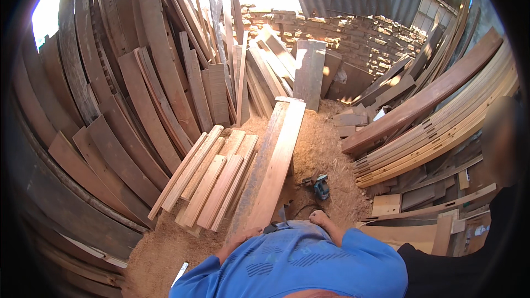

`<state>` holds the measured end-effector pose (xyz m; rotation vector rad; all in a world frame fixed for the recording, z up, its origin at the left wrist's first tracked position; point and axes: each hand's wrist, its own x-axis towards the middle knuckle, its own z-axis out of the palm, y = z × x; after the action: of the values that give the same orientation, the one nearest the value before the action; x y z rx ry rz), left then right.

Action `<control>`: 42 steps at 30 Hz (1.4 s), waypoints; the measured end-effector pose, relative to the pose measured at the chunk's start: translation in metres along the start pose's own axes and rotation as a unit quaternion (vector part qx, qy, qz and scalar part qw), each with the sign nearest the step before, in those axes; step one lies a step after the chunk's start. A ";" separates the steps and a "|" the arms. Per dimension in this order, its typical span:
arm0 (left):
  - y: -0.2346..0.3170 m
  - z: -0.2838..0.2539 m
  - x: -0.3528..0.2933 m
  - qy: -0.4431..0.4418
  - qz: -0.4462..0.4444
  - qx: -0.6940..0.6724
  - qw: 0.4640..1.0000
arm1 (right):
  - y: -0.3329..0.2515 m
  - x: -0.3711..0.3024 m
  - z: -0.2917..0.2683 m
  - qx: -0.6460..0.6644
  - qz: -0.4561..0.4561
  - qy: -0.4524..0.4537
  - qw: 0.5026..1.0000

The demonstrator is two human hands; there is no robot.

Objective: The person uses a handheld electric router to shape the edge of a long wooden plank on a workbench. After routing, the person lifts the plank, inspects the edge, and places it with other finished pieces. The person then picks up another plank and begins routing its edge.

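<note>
A long pale board point(280, 171) lies along a worn, dusty plank point(259, 171) that runs away from my body. At the board's near end rests my left hand point(244, 235), its fingers too small and partly covered to read. My right hand point(319, 218) is to the right of the board, fingers curled in a closed shape; what it holds, if anything, is hidden. Just beyond it a teal power tool point(321, 189) sits on the sawdust. A small dark object point(270, 228) shows against my blue shirt between the hands; its kind is unclear.
Several milled wood strips point(212, 185) are stacked left of the board. Dark planks point(130, 127) lean along the left side. Slotted timbers point(430, 132) are piled on the right, near a person in black point(458, 267). A brick wall point(331, 27) stands behind.
</note>
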<state>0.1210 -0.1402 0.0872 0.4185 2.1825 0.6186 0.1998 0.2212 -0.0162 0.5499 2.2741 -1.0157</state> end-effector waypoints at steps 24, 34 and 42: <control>-0.077 0.083 0.052 0.107 -0.140 -0.206 0.963 | 0.032 0.037 0.013 -0.029 0.015 0.033 0.999; -0.074 0.079 0.052 0.117 -0.129 -0.244 0.954 | 0.011 0.019 0.003 -0.021 0.015 0.032 0.999; -0.073 0.079 0.055 0.109 -0.139 -0.232 0.957 | 0.019 0.022 0.007 -0.018 0.014 0.043 0.999</control>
<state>0.1427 -0.1508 -0.0307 -0.2117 2.1536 1.0195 0.1968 0.2303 -0.0442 0.6186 2.3487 -0.9531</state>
